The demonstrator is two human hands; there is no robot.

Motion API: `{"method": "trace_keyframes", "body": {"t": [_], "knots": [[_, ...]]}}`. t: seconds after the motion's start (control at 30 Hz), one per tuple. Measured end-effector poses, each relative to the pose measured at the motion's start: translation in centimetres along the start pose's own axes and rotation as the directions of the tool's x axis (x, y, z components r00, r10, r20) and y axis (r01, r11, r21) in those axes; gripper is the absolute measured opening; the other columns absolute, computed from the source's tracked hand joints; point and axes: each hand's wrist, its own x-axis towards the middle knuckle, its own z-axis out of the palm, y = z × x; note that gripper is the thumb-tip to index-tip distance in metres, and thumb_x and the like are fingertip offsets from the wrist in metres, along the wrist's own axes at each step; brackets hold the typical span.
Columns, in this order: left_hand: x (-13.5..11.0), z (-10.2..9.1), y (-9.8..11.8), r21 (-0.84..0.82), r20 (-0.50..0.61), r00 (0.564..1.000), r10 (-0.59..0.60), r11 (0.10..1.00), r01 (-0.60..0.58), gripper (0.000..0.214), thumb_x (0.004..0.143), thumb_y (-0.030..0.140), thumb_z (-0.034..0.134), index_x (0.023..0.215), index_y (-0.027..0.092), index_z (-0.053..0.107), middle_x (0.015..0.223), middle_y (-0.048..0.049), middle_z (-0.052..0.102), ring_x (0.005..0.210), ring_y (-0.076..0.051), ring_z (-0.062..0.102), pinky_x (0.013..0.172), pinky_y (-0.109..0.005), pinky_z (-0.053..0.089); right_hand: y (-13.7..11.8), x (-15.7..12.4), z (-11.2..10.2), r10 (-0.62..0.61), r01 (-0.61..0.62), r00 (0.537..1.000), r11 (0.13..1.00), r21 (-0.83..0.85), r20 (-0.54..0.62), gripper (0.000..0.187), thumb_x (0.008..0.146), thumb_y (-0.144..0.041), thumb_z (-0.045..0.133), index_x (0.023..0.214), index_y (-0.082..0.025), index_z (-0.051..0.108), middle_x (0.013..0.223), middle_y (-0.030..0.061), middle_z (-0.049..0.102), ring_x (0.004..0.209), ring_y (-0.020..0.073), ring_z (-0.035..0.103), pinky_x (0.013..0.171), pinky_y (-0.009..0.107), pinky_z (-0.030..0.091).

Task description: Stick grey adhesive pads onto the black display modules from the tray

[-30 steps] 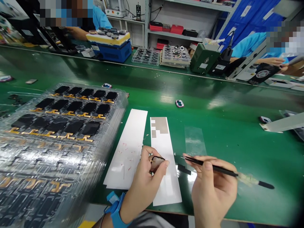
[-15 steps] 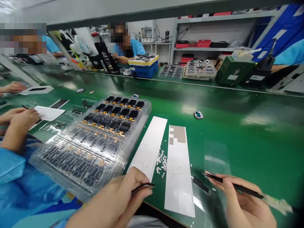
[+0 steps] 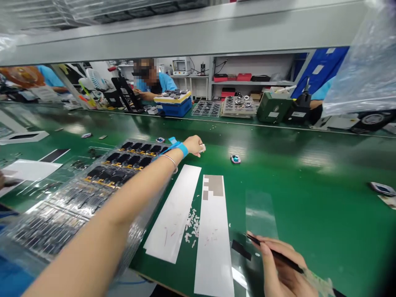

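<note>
My left hand (image 3: 194, 145) is stretched far forward, past the top right corner of a clear plastic tray (image 3: 148, 214). Its fingers are pinched on a small flat part (image 3: 202, 147) with a pale edge, mostly hidden by them. Rows of black screen-like parts with gold flex tails (image 3: 123, 160) fill the tray, partly covered by my forearm. My right hand (image 3: 281, 264) grips dark tweezers (image 3: 283, 258) at the lower right. Near the tips lie a black strip (image 3: 241, 250) and a clear film (image 3: 262, 214). Two white sheets (image 3: 173, 210) lie between my hands, with pale scraps (image 3: 192, 227) between them.
A watch-like part (image 3: 235, 159) lies beyond the sheets, with another (image 3: 383, 189) at the right edge. A shelf beam (image 3: 185, 37) crosses overhead, with plastic wrap (image 3: 361, 74) hanging right. A co-worker (image 3: 154, 80) sits across the bench behind a blue box (image 3: 175, 108).
My left hand has swung forward from the near edge to beyond the tray, with a small part in its fingers. The view has tilted upward and shifted right. My right hand keeps the tweezers.
</note>
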Motion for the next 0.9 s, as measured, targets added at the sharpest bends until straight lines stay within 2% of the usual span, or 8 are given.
{"method": "trace_keyframes", "body": {"t": [0.1,0.2,0.43,0.6,0.7,0.77,0.83,0.9], "knots": [[2.7,2.0,-1.2,-0.042,0.061,0.997,-0.041,0.998,0.043,0.032,0.094,0.031,0.061,0.122,0.015,0.057,0.121,-0.01,0.061,0.101,-0.024,0.064,0.084,-0.043,0.055,0.3,-0.2,0.0,0.013,-0.013,1.0,1.0,0.011,0.002,0.009,0.083,-0.011,0.066,0.085,-0.02,0.065,0.082,0.0053,0.07,0.077,0.0202,0.071,0.061,0.029,0.06],[3.6,2.3,-2.0,-0.063,0.132,0.991,-0.025,0.997,0.033,0.032,0.094,0.03,0.06,0.122,0.016,0.057,0.122,-0.0097,0.061,0.101,-0.024,0.064,0.084,-0.044,0.055,0.3,-0.3,0.1,0.024,-0.024,1.0,0.999,0.034,-0.01,0.01,0.083,-0.011,0.066,0.086,-0.021,0.064,0.082,0.0049,0.071,0.078,0.02,0.071,0.063,0.029,0.06],[0.6,0.0,-1.7,-0.065,0.29,0.946,0.147,0.989,-0.134,0.025,0.095,0.03,0.06,0.115,0.014,0.06,0.109,-0.0073,0.065,0.089,-0.019,0.066,0.076,-0.038,0.057,0.4,-0.1,-0.2,0.05,-0.051,0.998,0.999,-0.012,-0.047,0.004,0.084,-0.018,0.068,0.084,-0.019,0.064,0.08,0.0055,0.07,0.077,0.0209,0.07,0.067,0.033,0.059],[-8.5,1.8,0.3,-0.028,0.381,0.845,0.375,0.918,-0.395,0.011,0.086,0.02,0.067,0.077,0.015,0.065,0.061,0.0034,0.058,0.059,-0.014,0.057,0.057,-0.024,0.043,0.6,0.5,-1.0,0.313,-0.315,0.949,0.947,0.065,0.042,0.011,0.086,-0.028,0.067,0.081,-0.018,0.065,0.085,0.0053,0.067,0.074,0.0172,0.07,0.065,0.028,0.062],[-16.7,4.8,0.2,0.026,0.418,0.781,0.464,0.853,-0.521,0.013,0.085,0.012,0.059,0.08,0.02,0.066,0.073,-0.0014,0.067,0.066,-0.019,0.061,0.059,-0.027,0.042,0.5,0.4,-1.5,0.374,-0.393,0.918,0.903,0.174,0.133,0.011,0.083,-0.028,0.071,0.083,-0.018,0.065,0.087,0.0036,0.065,0.073,0.0164,0.071,0.066,0.028,0.064],[-21.8,7.0,-0.8,0.258,0.344,0.721,0.601,0.678,-0.688,0.025,0.081,0.003,0.052,0.089,0.021,0.067,0.079,-0.0041,0.072,0.064,-0.022,0.065,0.059,-0.031,0.046,0.5,-0.1,-2.1,0.391,-0.419,0.905,0.889,0.184,0.167,0.012,0.081,-0.026,0.073,0.086,-0.018,0.065,0.087,0.003,0.064,0.076,0.0169,0.071,0.068,0.029,0.064],[-25.6,9.1,-2.3,0.332,0.299,0.647,0.702,0.559,-0.76,0.028,0.082,0.006,0.05,0.099,0.02,0.067,0.092,-0.0086,0.076,0.076,-0.026,0.071,0.064,-0.034,0.052,0.6,-0.9,-3.0,0.409,-0.433,0.897,0.889,0.149,0.169,0.013,0.082,-0.025,0.073,0.089,-0.019,0.064,0.088,0.0033,0.064,0.078,0.0176,0.072,0.07,0.029,0.064],[-27.5,10.9,-3.6,0.315,0.264,0.606,0.75,0.527,-0.79,0.029,0.086,0.012,0.049,0.109,0.019,0.065,0.11,-0.0098,0.075,0.09,-0.025,0.073,0.072,-0.033,0.057,0.8,-1.7,-4.0,0.435,-0.451,0.888,0.887,0.099,0.15,0.013,0.083,-0.025,0.072,0.09,-0.019,0.062,0.091,0.0039,0.064,0.077,0.0179,0.073,0.071,0.029,0.064]]}}
